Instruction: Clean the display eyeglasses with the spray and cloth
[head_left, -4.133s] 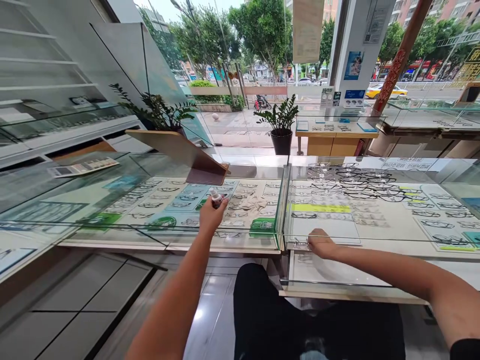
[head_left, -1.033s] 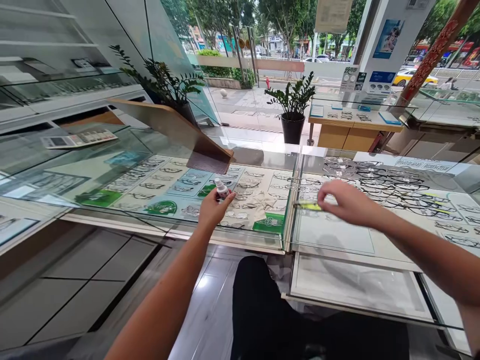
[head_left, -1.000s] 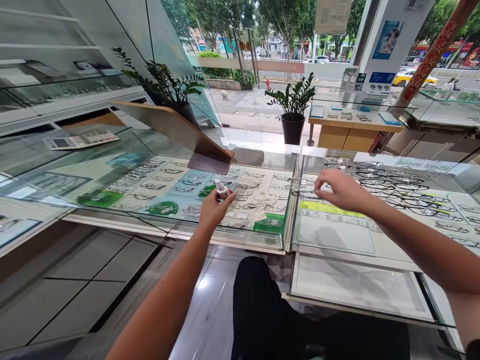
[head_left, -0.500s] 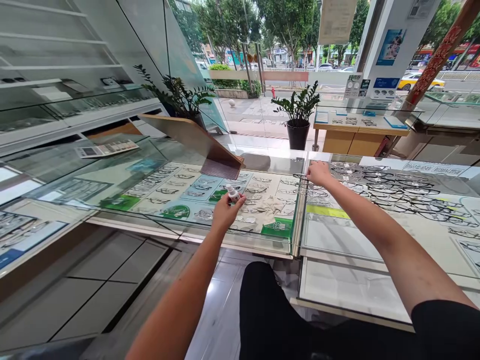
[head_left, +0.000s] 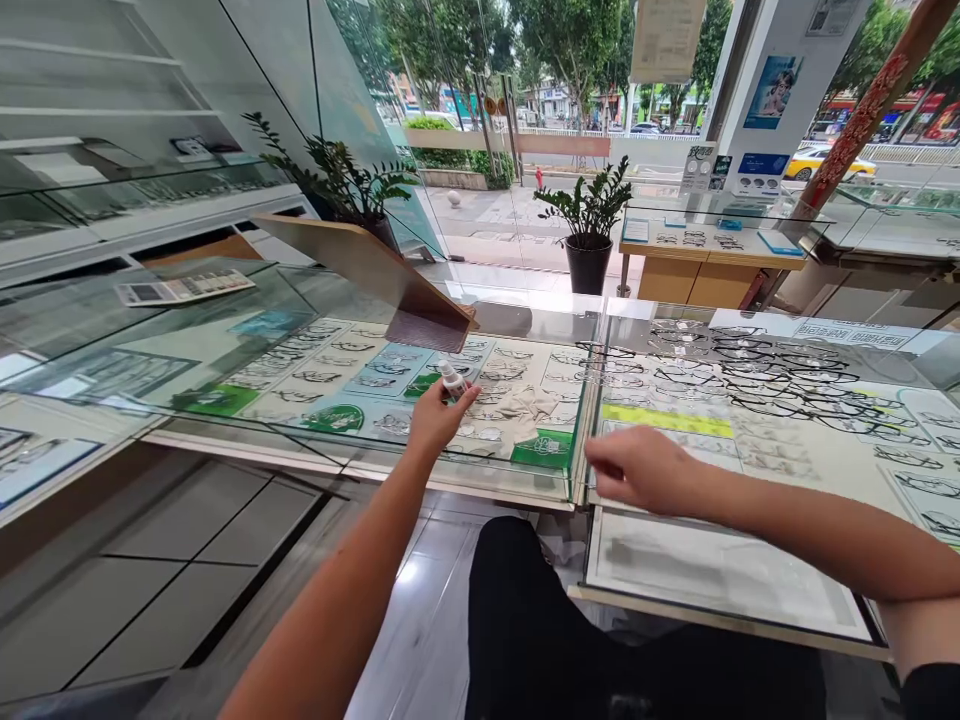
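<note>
My left hand [head_left: 439, 415] is closed around a small white spray bottle [head_left: 453, 380], held upright over the glass display counter [head_left: 480, 487]. My right hand [head_left: 637, 468] is above the front part of the counter, near the seam between two cases. Its fingers are curled in and nothing shows in them. Beyond it, a pair of eyeglasses [head_left: 604, 350] lies on the glass across that seam. A crumpled beige cloth [head_left: 525, 405] is on the counter just right of the bottle.
Many eyeglass frames [head_left: 787, 365] are spread over the right case. A tilted wooden-edged mirror or stand [head_left: 367, 270] rises behind my left hand. A colour chart [head_left: 187, 288] lies farther left. Potted plants [head_left: 589, 230] stand by the window. Below the counter an open drawer [head_left: 720, 570] sticks out.
My right hand has let go of the eyeglasses at the seam and come back toward me. The left hand still holds the spray bottle. The view has shifted slightly.
</note>
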